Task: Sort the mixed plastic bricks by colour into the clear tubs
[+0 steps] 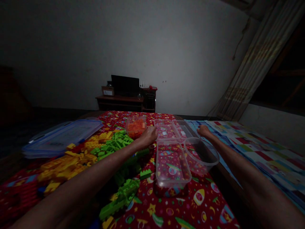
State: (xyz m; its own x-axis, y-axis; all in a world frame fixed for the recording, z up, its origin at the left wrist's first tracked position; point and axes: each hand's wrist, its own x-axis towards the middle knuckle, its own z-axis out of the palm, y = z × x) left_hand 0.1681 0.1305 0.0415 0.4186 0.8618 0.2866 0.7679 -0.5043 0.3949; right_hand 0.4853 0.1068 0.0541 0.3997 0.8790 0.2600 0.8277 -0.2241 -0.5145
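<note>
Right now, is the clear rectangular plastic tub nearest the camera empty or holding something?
Empty: the tub shows only the red patterned cloth through its base, with nothing inside.

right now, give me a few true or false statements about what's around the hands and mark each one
1. The left hand is right next to the clear tub of orange bricks. True.
2. The right hand grips one of the green bricks. False: it shows nothing in its grasp and sits at the far end of a clear plastic container.
3. The yellow bricks are inside the round clear bowl. False: the bowl looks empty, and the bricks lie loose on the red patterned cloth.
4. A black computer monitor stands on a wooden desk by the far wall. True.
</note>
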